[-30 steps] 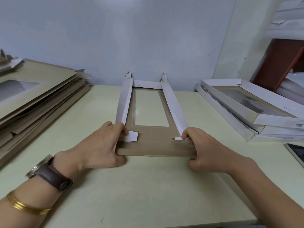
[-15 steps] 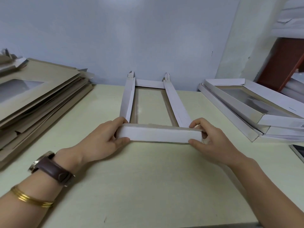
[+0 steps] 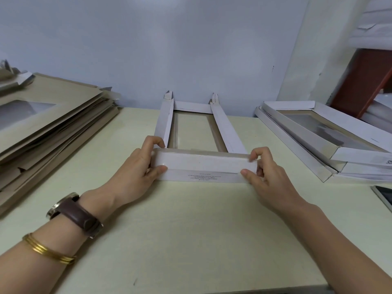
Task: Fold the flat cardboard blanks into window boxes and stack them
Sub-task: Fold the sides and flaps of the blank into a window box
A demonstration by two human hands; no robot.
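Head view: a half-folded window box (image 3: pixel 201 164) lies in the middle of the pale desk (image 3: pixel 191 240), with its long side walls standing up and running away toward the wall. Its near end wall is raised, white side facing the camera, with small print on the lower strip. The left grip (image 3: pixel 133 172), a bare hand, is clamped on the left corner of that end wall, thumb on the front and fingers curled over the top edge. The right grip (image 3: pixel 269 177) pinches the right corner the same way. A pile of flat brown blanks (image 3: pixel 53 115) lies at the desk's left, well apart from the box. A stack of finished boxes (image 3: pixel 318 132) sits at the right. A watch (image 3: pixel 76 215) and gold bangles (image 3: pixel 46 249) circle the left wrist.
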